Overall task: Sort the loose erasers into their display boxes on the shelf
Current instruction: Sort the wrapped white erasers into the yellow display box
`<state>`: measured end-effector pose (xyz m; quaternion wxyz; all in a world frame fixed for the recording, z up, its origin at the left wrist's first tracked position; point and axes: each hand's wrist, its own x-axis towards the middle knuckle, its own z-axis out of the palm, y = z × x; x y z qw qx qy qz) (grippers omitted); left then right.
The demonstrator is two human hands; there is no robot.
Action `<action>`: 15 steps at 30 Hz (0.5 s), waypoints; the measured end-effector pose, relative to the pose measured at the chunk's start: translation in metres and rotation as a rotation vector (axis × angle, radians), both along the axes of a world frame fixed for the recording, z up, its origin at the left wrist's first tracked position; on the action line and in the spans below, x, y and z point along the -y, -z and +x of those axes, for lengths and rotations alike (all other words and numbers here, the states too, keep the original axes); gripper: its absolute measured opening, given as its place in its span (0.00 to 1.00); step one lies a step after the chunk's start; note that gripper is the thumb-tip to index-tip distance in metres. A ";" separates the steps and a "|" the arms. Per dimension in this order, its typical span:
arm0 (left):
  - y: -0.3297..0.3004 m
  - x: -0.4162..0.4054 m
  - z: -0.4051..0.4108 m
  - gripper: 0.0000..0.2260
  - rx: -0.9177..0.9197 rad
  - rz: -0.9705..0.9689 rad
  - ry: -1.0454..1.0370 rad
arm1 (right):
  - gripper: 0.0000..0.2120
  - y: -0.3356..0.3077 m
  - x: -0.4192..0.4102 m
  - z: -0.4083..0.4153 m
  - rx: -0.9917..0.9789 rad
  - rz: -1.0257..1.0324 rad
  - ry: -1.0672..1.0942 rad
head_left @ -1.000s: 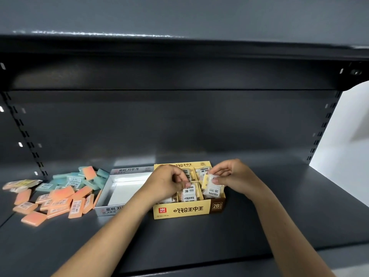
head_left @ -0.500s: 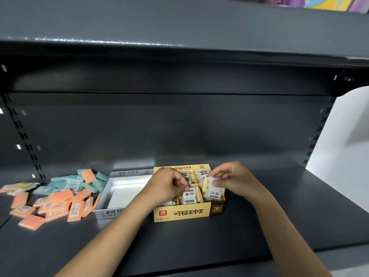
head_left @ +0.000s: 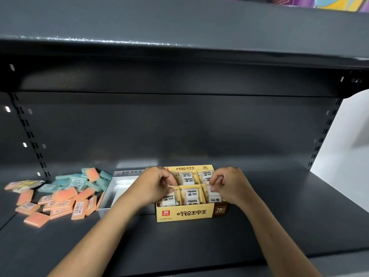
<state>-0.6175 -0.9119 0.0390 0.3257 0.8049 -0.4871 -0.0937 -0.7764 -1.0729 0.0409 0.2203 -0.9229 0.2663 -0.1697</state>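
Observation:
A yellow display box (head_left: 189, 213) stands on the dark shelf, with several wrapped white 2B erasers standing in its compartments. My left hand (head_left: 153, 185) pinches the top of a wrapped eraser (head_left: 168, 198) in the front left compartment. At the front right compartment my right hand (head_left: 229, 184) pinches the wrapper of another white eraser (head_left: 213, 196). A white display box (head_left: 113, 194) sits just left of the yellow one, partly behind my left wrist. Loose orange erasers (head_left: 60, 204) and teal erasers (head_left: 79, 181) lie in a pile further left.
The dark grey shelf board (head_left: 279, 216) stretches bare to the right of the boxes, ending at a white wall (head_left: 343, 156). An upper shelf (head_left: 179, 27) overhangs above. Perforated uprights (head_left: 30, 136) run along the back panel. A few yellowish packets (head_left: 24, 184) lie at far left.
Both hands have dropped lower into the yellow box's front row. The eraser in my right hand has sunk into the front right compartment, and my left hand now pinches one at front left.

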 end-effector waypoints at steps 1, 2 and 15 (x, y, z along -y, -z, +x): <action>0.000 -0.003 0.003 0.10 0.005 0.001 -0.006 | 0.06 0.001 0.000 0.000 0.002 -0.011 -0.003; 0.000 -0.005 0.005 0.10 0.000 -0.001 -0.011 | 0.06 0.002 0.000 0.001 0.001 -0.023 -0.005; 0.006 -0.058 0.046 0.09 0.009 -0.090 -0.127 | 0.11 0.001 -0.005 0.008 -0.115 -0.105 0.028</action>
